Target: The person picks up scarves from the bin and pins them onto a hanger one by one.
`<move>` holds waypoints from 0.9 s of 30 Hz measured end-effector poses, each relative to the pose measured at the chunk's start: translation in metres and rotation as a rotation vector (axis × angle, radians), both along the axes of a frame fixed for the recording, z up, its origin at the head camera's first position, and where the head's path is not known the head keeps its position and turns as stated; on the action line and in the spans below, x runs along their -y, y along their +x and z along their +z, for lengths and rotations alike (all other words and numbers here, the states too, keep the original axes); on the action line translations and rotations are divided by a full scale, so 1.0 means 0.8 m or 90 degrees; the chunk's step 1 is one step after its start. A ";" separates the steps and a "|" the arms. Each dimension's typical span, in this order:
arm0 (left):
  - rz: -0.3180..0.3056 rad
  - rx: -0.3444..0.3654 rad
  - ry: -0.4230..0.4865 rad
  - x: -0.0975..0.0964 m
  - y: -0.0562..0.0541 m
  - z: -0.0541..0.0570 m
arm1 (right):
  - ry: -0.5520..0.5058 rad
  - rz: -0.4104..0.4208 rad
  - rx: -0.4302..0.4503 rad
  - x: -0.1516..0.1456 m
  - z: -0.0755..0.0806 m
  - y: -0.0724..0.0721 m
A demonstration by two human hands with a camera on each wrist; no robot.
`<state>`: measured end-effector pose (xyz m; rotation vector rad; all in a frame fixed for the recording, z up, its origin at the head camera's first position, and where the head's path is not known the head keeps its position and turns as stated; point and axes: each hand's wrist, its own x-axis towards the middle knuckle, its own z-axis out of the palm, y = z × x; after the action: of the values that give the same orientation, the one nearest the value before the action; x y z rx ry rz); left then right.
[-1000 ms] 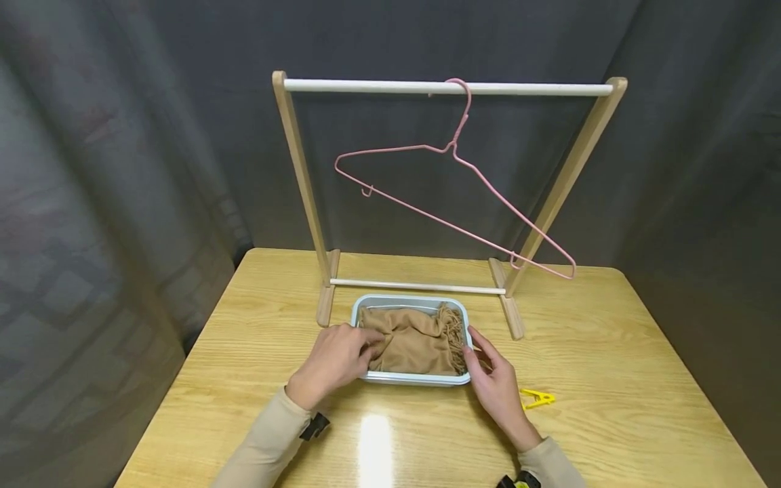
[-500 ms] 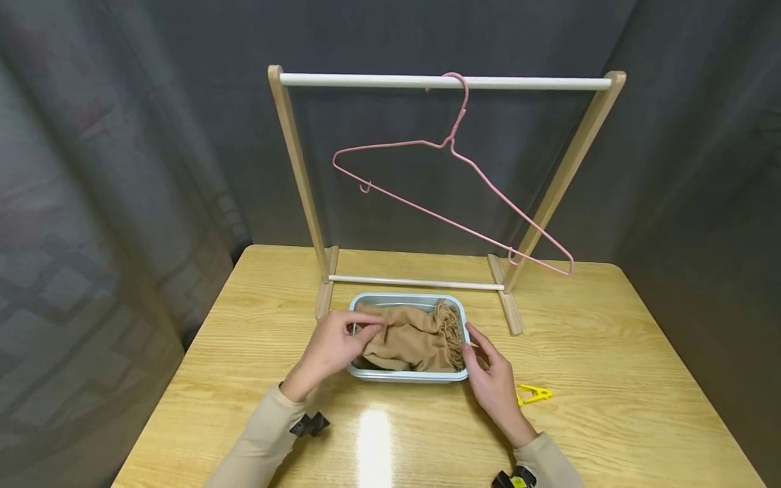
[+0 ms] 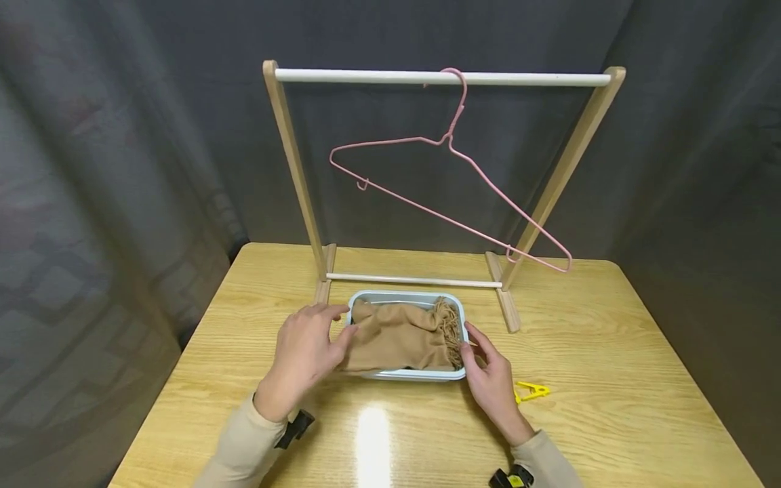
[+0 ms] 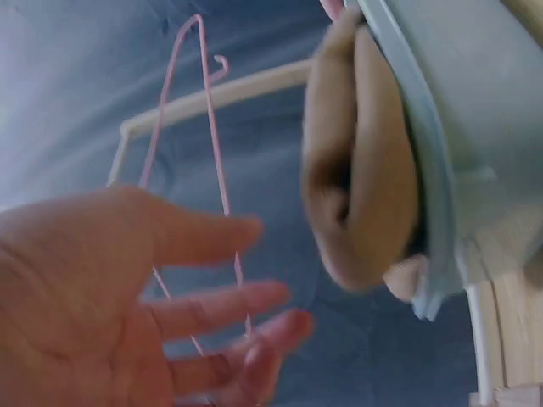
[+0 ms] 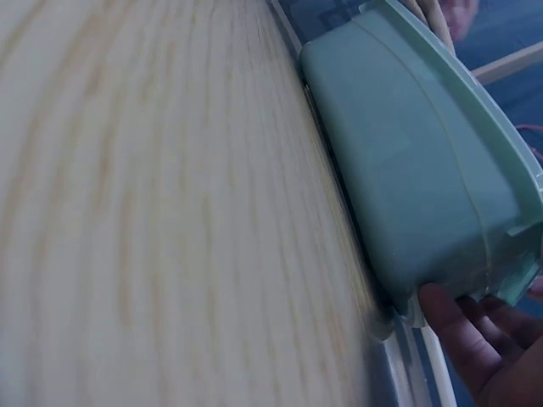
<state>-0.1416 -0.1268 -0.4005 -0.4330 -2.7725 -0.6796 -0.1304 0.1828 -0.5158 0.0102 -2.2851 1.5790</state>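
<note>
The brown cloth (image 3: 396,339) fills the blue tub (image 3: 415,377) midway across the worktop (image 3: 610,407); its left end, inside a moment ago, now drapes over the tub's near-left corner, seemingly easier to reach. The left hand (image 3: 305,349) has let go, grip spread, while the right hand (image 3: 491,383) rests relaxed fingers against the tub's right edge.

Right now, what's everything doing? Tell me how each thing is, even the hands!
Rack: upright on the table.
Hanger: hooked on the rack, bare.
Tub: upright, with the cloth in it.
Cloth: loosely folded, left end over the rim.
Clip: lying on the table, partly hidden; can't tell if shut.
Left hand: open, apart from the cloth.
Right hand: touching the tub's right end.
</note>
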 end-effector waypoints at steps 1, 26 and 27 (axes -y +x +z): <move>-0.021 -0.035 -0.022 -0.004 0.002 0.000 | 0.000 -0.003 0.001 0.000 0.000 0.000; -0.238 0.039 -0.104 -0.035 -0.010 -0.045 | 0.000 0.001 0.002 0.000 0.000 -0.001; -0.230 0.038 -0.100 -0.035 -0.011 -0.045 | 0.000 0.001 0.002 0.000 0.000 -0.001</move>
<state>-0.1504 -0.0985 -0.4365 -0.9780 -2.8417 -0.5556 -0.1311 0.1829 -0.5156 0.0097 -2.2883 1.5814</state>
